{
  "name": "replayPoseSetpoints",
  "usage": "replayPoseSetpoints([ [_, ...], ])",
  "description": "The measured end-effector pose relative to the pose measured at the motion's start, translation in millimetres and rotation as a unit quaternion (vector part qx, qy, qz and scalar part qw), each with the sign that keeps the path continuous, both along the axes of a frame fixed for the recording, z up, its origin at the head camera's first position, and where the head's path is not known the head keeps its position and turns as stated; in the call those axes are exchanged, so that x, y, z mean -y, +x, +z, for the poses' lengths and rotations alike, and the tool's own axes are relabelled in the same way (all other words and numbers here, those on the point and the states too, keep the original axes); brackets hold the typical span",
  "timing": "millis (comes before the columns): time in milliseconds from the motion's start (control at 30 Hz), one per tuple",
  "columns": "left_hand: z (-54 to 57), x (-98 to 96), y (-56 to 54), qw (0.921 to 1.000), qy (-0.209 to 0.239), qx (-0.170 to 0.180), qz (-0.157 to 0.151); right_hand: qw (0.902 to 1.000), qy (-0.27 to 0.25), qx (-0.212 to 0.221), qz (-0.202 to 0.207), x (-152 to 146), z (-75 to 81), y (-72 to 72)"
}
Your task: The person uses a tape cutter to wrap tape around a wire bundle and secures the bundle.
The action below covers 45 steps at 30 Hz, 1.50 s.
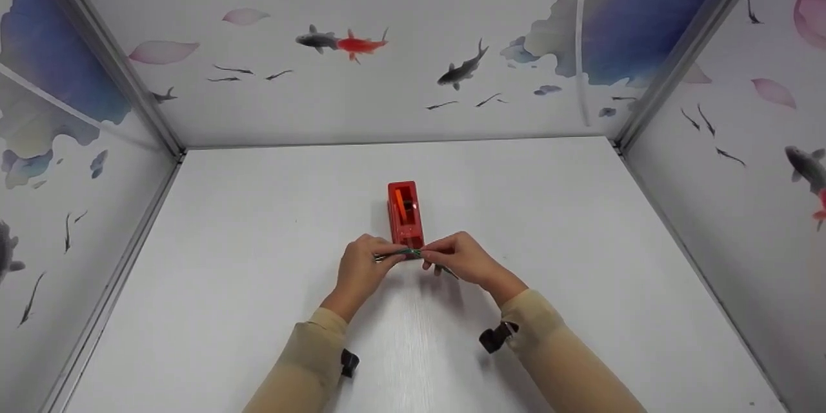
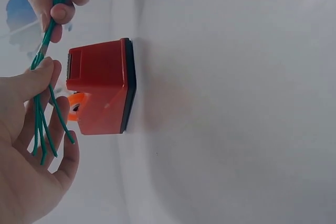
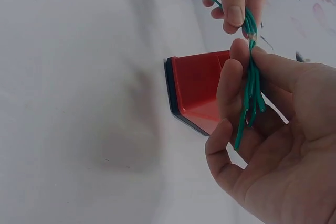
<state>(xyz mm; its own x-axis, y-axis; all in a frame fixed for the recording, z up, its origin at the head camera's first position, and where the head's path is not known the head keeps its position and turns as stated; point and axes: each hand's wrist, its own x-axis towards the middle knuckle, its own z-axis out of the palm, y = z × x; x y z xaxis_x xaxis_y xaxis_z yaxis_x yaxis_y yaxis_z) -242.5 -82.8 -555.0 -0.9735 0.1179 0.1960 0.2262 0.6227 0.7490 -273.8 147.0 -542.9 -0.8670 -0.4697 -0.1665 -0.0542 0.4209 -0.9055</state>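
Observation:
Both hands hold a bundle of thin green wires [image 2: 44,124] in front of a red tape dispenser [image 1: 405,213]. My left hand [image 1: 364,264] pinches the bundle near its middle between thumb and fingers; several loose ends fan out over its palm in the left wrist view. Close beside it, my right hand [image 1: 468,261] pinches the bundle's other half, whose ends [image 3: 252,103] hang along the fingers. Between the two sets of fingertips, a narrow band of clear tape [image 3: 252,37] wraps the wires. The dispenser stands upright on the table, an orange tape core [image 2: 76,106] inside it.
The white tabletop [image 1: 258,206] is bounded by printed panels at the back [image 1: 400,103] and both sides, with metal posts at the corners. A black strap piece [image 1: 497,337] sticks out at the right sleeve, another [image 1: 349,363] at the left sleeve.

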Motion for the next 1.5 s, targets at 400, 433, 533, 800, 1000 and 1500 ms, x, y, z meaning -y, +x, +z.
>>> replayPoseSetpoints([
  [400, -2.6, -0.8, 1.4, 0.9992, 0.02, 0.032, -0.01, 0.9985, 0.007, -0.054, 0.005, -1.8, -3.4, 1.3],
  [433, -2.3, -0.7, 1.2, 0.9994, 0.015, 0.03, -0.011, 0.9982, 0.009, -0.06, 0.004, -1.5, -3.0, 1.1],
  [533, -1.7, -0.2, 0.2, 0.9997, -0.01, 0.018, -0.012, 0.9965, 0.02, -0.081, 0.003, -0.8, -1.7, 0.7],
  [800, 0.9, 2.2, -4.3, 0.9981, -0.058, 0.009, -0.018, 0.992, 0.031, -0.123, 0.003, 1.0, -0.1, -0.5],
  [1000, 0.8, 4.6, -5.9, 0.9977, -0.059, 0.019, -0.028, 0.9922, 0.028, -0.121, 0.001, 0.2, -1.4, 0.8],
  [1500, -0.9, 5.8, -7.1, 0.9978, -0.047, 0.013, -0.045, 0.9815, 0.03, -0.188, 0.015, -1.4, -4.0, 2.0],
])
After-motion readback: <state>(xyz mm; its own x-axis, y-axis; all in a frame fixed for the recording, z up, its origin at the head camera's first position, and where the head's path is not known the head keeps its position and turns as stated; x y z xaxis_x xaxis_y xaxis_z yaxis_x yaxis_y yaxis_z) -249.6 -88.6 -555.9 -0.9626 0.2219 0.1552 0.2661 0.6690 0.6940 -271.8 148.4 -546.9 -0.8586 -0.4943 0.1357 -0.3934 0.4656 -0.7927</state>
